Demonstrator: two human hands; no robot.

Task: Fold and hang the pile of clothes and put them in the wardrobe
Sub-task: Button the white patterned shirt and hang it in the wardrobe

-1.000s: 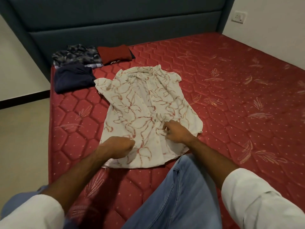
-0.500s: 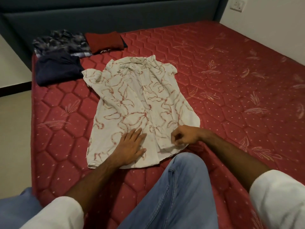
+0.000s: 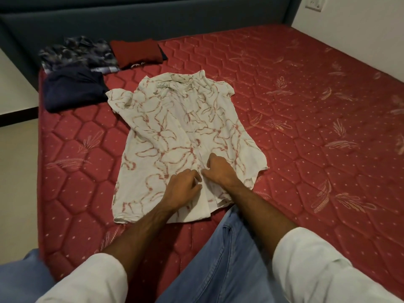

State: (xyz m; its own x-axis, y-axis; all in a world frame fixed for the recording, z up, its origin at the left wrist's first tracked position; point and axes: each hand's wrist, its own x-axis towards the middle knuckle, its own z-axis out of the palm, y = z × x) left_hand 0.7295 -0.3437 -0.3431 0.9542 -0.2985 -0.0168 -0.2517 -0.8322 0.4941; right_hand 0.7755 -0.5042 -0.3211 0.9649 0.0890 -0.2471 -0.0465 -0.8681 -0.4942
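Shirt (image 3: pixel 181 136), white with a red looping print, lies spread front-up on the red mattress (image 3: pixel 306 119), collar toward twelve o'clock and hem toward six, so its long axis runs almost straight away from the person. The button placket follows that same line down the middle of the cloth. Both hands rest on the lower part of the placket, close together and nearly touching. The left hand (image 3: pixel 182 189) sits at about seven o'clock from the shirt's centre, fingers curled onto the overlapping front panel; whether they pinch a button or merely press the cloth I cannot tell. The right hand (image 3: pixel 220 171) is just beside it at five o'clock, fingers bent and gathered on the opposite edge of the placket, apparently gripping fabric, though the fingertips are hidden under the knuckles.

My reading is that the front is being closed or lined up near the hem before folding. The coming move turns on the placket: it lies directly under and between the two sets of fingers, with the rest of it reaching toward twelve o'clock, so either hand can work up along it equally well.

At ten to eleven o'clock, well apart from the hands, folded garments sit near the headboard (image 3: pixel 153 20): a navy piece (image 3: pixel 72 90), a dark patterned one (image 3: pixel 76 51) and a red one (image 3: pixel 135 52).
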